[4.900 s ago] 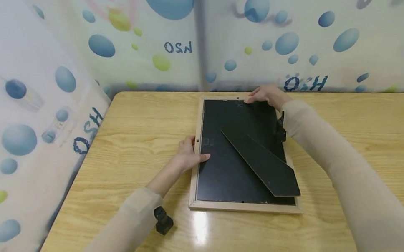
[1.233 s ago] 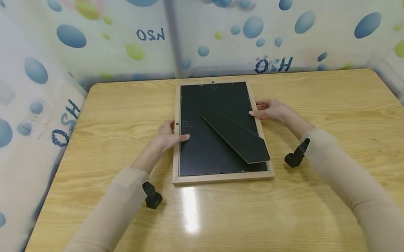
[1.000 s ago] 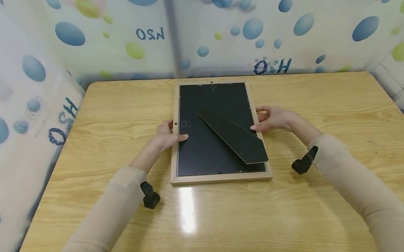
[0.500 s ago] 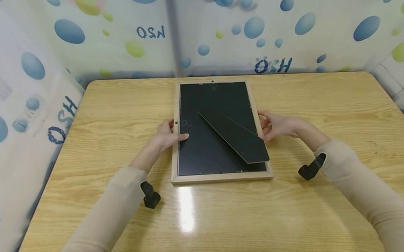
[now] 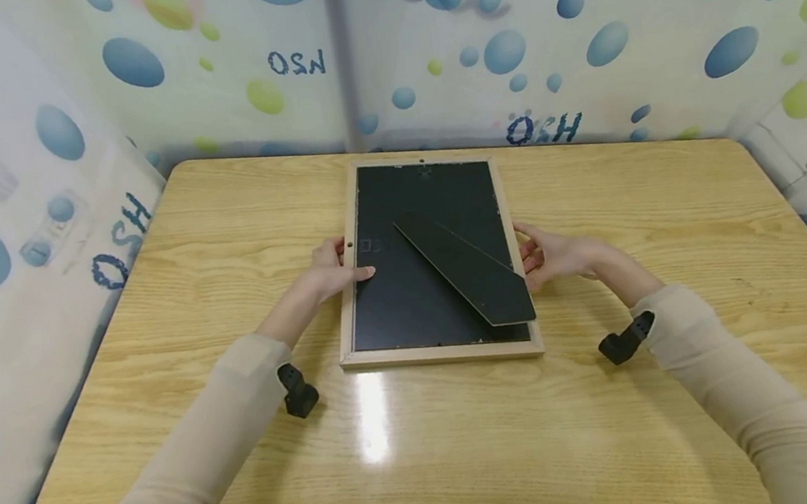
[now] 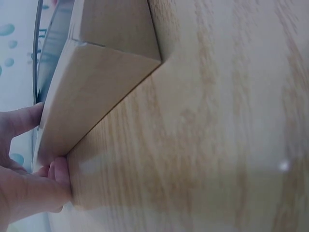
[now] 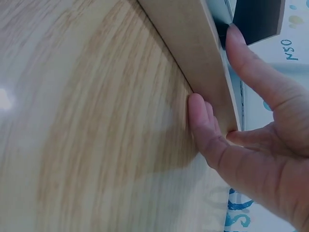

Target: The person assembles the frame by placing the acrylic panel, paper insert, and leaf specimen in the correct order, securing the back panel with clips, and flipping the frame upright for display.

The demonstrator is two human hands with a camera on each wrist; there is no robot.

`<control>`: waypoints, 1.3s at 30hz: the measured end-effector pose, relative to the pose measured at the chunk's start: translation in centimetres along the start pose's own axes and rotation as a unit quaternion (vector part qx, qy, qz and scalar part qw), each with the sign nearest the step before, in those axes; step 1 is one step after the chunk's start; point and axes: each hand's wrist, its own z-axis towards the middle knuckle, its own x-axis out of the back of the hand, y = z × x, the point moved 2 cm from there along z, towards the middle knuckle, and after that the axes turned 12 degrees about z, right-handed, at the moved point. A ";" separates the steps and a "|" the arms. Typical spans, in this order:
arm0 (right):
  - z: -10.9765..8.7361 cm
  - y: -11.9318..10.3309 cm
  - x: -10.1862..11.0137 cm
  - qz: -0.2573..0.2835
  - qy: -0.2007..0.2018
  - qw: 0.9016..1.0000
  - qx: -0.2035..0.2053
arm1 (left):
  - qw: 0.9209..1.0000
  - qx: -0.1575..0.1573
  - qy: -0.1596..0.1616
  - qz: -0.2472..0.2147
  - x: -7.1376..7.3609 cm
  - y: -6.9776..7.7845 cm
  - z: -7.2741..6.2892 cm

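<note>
A picture frame (image 5: 440, 355) with a pale wooden border lies back-side up on the table. Its black backing board (image 5: 403, 311) carries a black easel stand (image 5: 470, 273), slanting across toward the lower right corner. My left hand (image 5: 331, 276) grips the left side, thumb on the backing and fingers against the outer edge. On the right side, my right hand (image 5: 561, 256) holds the border with the fingers low along its outer edge. In the right wrist view the thumb of the right hand (image 7: 275, 169) reaches over the border, near the stand.
The wooden table (image 5: 430, 467) extends around the frame on all sides. Behind it and at the left stand walls (image 5: 533, 17) printed with blue and green dots. A small black wrist camera (image 5: 300, 391) sits on the left cuff, another black camera (image 5: 626, 338) on the right.
Since the oldest frame, my right hand has moved from the far edge down the right side, and the picture frame sits straighter. In the last half second almost nothing moves.
</note>
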 end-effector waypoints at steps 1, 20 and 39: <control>0.0 0.0 0.0 -0.001 0.002 1.000 0.003 | 1.000 0.001 0.001 0.000 0.0 0.0 0.0; -0.1 -0.8 -1.2 -0.073 0.017 0.996 0.052 | 1.000 0.006 0.005 0.023 0.0 0.7 -0.4; -0.4 -0.6 -2.0 -0.104 0.023 0.992 0.070 | 1.000 0.000 0.011 0.024 0.1 0.4 -0.6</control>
